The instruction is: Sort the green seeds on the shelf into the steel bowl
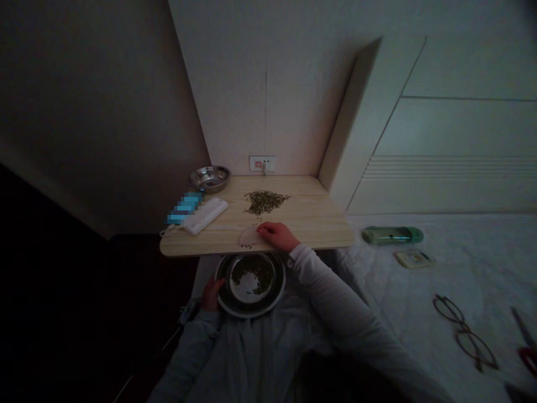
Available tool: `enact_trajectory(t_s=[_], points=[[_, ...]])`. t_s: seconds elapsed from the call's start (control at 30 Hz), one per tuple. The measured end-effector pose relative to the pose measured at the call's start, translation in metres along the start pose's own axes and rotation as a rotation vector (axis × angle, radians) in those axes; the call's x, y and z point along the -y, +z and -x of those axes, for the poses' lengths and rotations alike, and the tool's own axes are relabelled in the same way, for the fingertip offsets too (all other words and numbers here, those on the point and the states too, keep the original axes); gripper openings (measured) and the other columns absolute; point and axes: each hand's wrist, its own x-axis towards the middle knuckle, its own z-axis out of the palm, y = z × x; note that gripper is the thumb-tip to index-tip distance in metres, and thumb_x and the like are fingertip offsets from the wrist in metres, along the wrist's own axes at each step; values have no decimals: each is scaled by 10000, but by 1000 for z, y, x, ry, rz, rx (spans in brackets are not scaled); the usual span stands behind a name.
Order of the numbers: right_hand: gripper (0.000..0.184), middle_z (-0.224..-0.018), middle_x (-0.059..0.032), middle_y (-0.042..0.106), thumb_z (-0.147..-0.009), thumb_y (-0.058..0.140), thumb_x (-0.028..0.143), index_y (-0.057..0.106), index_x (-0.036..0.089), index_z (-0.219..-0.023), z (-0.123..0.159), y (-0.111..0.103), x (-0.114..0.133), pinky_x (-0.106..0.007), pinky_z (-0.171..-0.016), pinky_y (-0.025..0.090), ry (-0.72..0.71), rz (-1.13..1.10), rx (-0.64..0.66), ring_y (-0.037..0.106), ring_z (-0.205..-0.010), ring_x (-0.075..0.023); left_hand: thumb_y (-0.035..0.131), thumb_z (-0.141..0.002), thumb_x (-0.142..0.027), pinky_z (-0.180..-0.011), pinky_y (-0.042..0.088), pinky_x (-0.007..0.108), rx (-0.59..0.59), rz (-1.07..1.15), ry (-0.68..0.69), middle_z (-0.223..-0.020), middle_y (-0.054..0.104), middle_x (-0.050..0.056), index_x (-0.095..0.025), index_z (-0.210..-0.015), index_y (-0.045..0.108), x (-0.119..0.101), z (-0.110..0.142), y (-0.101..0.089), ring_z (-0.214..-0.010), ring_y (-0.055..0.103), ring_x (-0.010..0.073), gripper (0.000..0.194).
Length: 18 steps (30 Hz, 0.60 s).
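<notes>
My left hand [212, 294] grips the rim of a steel bowl [250, 284] held below the front edge of a small wooden table [310, 224]; dark green beans lie in the bowl. My right hand [277, 234] rests on the table near its front edge, fingers curled beside a small pale scraper-like piece [248, 238]. A heap of the same green beans [264, 201] lies further back on the table top.
A second, empty steel bowl [208, 178] stands at the table's back left. A white device [205, 215] and a blue item lie at its left. A wall socket [262, 163] sits behind. On the bed to the right lie a green case [392, 235], glasses [464, 330] and scissors [526, 341].
</notes>
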Motion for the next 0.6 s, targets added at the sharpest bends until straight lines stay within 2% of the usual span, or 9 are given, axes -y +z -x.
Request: enact_trajectory(t_s=[0.1, 0.37, 0.6], points=[[300, -768, -23, 602, -736, 383, 361, 585, 179, -864, 0, 0, 0, -206, -627, 345, 5, -14, 7, 499, -667, -99, 530, -438, -185, -797, 352, 358, -41, 9, -7, -594, 592, 24, -235, -377, 531, 2, 0, 0, -796, 534, 249, 79], [306, -730, -19, 601, -734, 382, 370, 590, 176, -849, 1, 1, 0, -196, -594, 339, -1, -8, 9, 488, -626, -89, 534, -468, -230, -778, 361, 353, -55, 45, -27, -603, 599, 30, -238, -456, 554, -6, 5, 5, -801, 531, 245, 25], [309, -689, -14, 593, -732, 387, 369, 593, 169, -845, 1, -1, 1, -193, -579, 330, -2, -1, 18, 476, -605, -86, 545, -451, -329, -778, 365, 354, -45, 49, -40, -588, 600, 20, -240, -461, 561, 1, 1, 5, -811, 526, 251, 91]])
